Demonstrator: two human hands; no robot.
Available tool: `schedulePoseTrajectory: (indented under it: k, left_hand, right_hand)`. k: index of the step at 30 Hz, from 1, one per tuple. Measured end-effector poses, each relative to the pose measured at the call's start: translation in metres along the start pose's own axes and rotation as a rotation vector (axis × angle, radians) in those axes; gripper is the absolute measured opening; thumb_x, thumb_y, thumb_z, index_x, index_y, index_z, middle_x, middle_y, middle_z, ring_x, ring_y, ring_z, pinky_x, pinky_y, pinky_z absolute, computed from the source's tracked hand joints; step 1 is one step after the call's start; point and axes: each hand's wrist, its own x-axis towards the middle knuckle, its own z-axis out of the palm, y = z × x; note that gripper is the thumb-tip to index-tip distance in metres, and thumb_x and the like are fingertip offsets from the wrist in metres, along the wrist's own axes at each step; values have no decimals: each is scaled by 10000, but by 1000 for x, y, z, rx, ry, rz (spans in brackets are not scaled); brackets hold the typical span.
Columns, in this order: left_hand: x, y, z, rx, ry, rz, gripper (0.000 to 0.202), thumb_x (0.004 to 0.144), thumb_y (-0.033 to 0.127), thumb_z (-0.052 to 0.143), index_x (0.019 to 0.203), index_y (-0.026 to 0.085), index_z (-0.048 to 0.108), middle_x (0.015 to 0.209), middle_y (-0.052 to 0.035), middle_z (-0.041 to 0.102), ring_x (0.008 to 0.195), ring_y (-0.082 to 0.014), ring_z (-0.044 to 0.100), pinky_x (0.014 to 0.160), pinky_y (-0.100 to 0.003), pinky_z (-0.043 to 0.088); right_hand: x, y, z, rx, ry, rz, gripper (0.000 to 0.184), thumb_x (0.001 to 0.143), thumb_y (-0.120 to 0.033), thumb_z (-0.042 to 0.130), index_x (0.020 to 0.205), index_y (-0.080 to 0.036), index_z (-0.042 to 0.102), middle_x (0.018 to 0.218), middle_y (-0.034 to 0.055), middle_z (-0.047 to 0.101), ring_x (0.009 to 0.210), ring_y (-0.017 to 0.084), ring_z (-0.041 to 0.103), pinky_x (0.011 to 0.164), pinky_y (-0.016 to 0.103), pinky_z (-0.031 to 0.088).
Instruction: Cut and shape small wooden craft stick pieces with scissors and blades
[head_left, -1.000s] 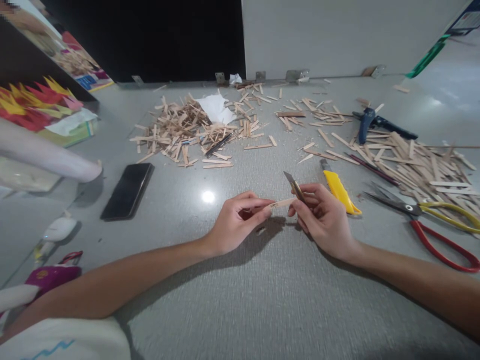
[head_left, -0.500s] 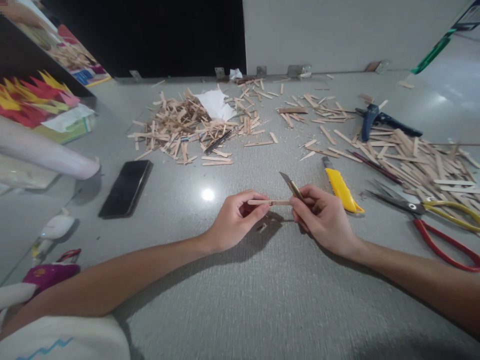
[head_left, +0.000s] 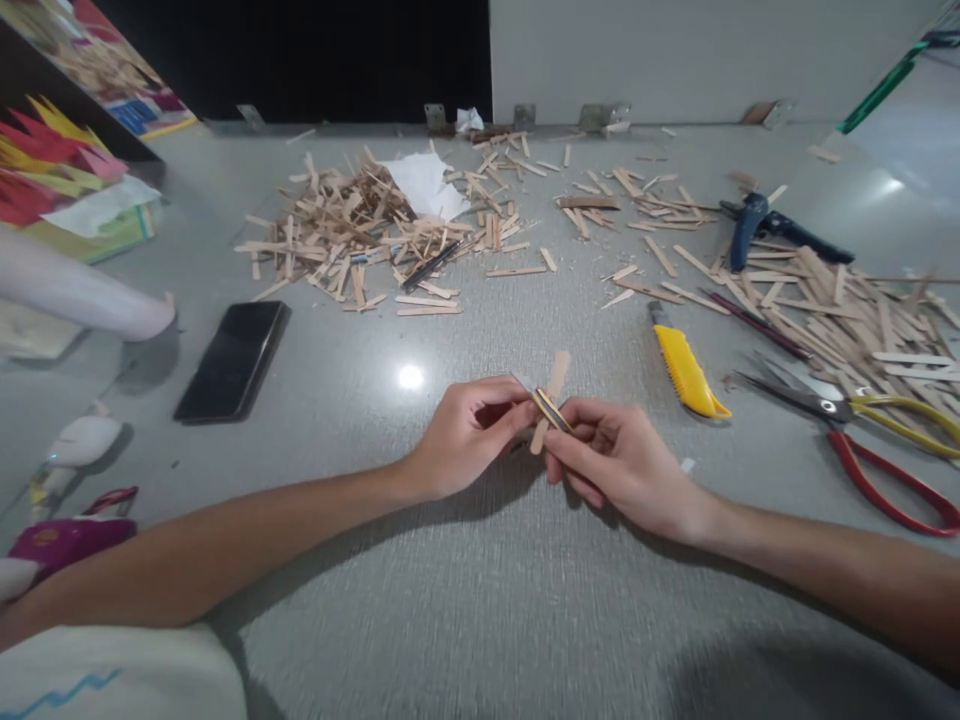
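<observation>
My left hand (head_left: 469,435) is closed in a pinch at the near side of a flat wooden craft stick (head_left: 557,380), which now slants upward between both hands. A slim craft knife (head_left: 553,410) with a brass-coloured handle crosses over the stick, its thin blade pointing toward my left fingers. The fingers of my right hand (head_left: 619,455) are closed on the knife's handle end and also touch the lower part of the stick. Where the left fingertips meet the stick and blade is partly hidden.
Several wooden sticks lie in a pile (head_left: 337,230) at the back. On the left rests a black phone (head_left: 232,360). To the right are a yellow box cutter (head_left: 684,365), red-and-yellow-handled scissors (head_left: 832,405), a dark blue tool (head_left: 750,230) and more sticks (head_left: 840,300).
The stick has turned from level to steeply slanted. My right hand has shifted left, bringing the knife across the stick near my left fingertips. The whole view has shifted slightly.
</observation>
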Motion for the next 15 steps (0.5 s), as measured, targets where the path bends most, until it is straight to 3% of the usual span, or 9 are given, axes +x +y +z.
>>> schedulePoseTrajectory:
  k: [5,8,11,13,15]
  left_hand:
    - [-2,3,1,-47,-100,-86,301,991,433,730,885,160,800,650,15,599,576,-107,533,525,-211,466]
    - [-2,1,1,-115,-94,-160,266,958,406,759,1023,151,802,698,1,670,575,-113,593,533,-217,530]
    - [-2,-1,0,-102,-59,-183,265,936,342,774,1104,137,767,712,4,692,528,-99,607,485,-200,508]
    - [-1,-1,0,-95,-24,-176,251,939,307,761,1118,132,743,714,13,676,504,-86,595,441,-180,466]
    - [-1,0,0,-96,-1,-163,224,948,293,744,1104,133,729,736,13,668,504,-76,589,428,-170,458]
  right_hand:
    - [1,3,-1,21,59,9,402,918,-562,798,883,-183,666,663,-16,684,424,60,465,369,196,360]
    - [1,5,-3,19,59,-26,421,954,-586,756,862,-189,650,670,-19,686,413,53,449,373,199,376]
    - [2,6,-6,0,92,-59,372,1004,-554,699,920,-197,635,655,-37,669,394,53,423,357,200,345]
    - [3,5,-11,-64,190,-122,296,1027,-498,675,1036,-207,625,653,-51,653,401,68,437,362,203,353]
    - [5,4,-20,-224,339,-218,245,1023,-413,684,1149,-215,617,727,-27,680,480,103,543,423,223,444]
